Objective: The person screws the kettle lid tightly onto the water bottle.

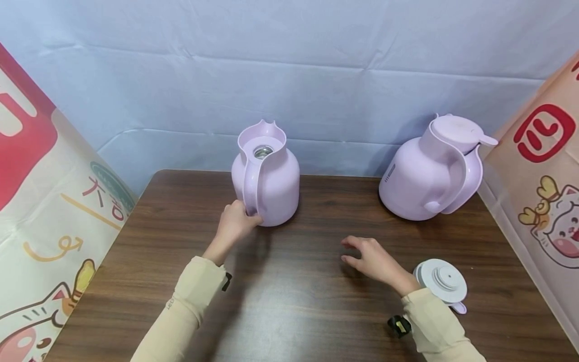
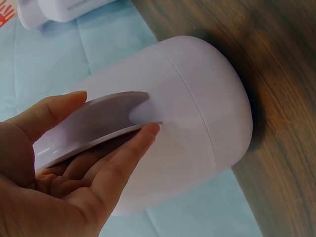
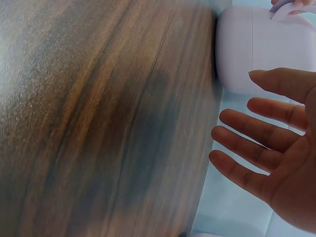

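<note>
A lilac thermos jug (image 1: 278, 188) stands upright near the table's back edge, its top uncovered so the metallic neck shows. My left hand (image 1: 236, 221) grips its handle low down. In the left wrist view the thumb lies on one side of the handle (image 2: 106, 116) and the fingers on the other. My right hand (image 1: 371, 256) hovers over the table, right of the jug and apart from it, fingers spread and holding nothing. By the right wrist, a lid (image 1: 448, 281) with a grey-white stepped underside and a lilac tab lies upside down.
A second lilac jug (image 1: 413, 178) stands at the back right with a lid (image 1: 459, 131) on top. Behind the wooden table (image 1: 289, 301) hangs a pale blue cloth (image 1: 316, 90). Printed panels with cartoon figures flank the left (image 1: 72, 221) and right sides.
</note>
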`<move>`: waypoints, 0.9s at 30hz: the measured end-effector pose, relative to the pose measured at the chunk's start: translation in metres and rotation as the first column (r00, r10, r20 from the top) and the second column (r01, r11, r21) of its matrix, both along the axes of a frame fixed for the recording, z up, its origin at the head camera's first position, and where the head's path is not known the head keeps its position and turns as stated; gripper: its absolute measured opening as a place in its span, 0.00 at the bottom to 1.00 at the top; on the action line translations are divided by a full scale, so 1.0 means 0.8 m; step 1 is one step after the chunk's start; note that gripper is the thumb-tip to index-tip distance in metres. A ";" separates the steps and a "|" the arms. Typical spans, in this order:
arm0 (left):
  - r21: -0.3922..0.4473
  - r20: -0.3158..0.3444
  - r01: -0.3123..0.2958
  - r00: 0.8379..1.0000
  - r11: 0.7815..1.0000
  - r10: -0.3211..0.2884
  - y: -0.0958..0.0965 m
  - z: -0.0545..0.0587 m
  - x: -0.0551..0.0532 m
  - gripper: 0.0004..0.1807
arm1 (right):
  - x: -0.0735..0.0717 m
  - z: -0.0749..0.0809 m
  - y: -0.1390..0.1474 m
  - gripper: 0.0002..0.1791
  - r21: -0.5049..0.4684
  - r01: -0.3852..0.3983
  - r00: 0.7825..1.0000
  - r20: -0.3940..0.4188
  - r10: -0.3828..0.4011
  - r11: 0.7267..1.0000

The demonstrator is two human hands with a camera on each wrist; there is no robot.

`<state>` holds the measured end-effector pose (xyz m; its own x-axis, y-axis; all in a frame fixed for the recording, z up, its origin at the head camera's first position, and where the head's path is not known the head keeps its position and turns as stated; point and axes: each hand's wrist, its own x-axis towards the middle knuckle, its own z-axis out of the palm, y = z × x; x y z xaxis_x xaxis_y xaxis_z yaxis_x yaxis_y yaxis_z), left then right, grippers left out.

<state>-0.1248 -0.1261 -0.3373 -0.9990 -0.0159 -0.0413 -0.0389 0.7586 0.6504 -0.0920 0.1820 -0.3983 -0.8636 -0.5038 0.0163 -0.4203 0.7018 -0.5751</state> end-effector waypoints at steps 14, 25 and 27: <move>-0.025 -0.014 0.022 1.000 0.999 -0.023 0.020 -0.001 0.014 0.17 | -0.002 0.001 -0.001 0.17 0.002 0.025 1.000 0.013 -0.025 1.000; -0.040 -0.045 0.047 0.998 0.998 -0.048 0.034 -0.003 0.026 0.18 | -0.003 -0.001 -0.001 0.17 0.008 0.034 0.999 -0.001 -0.034 0.999; -0.038 -0.051 0.054 0.997 0.998 -0.056 0.037 -0.003 0.028 0.19 | -0.003 -0.001 -0.001 0.17 0.012 0.037 0.999 -0.007 -0.037 0.999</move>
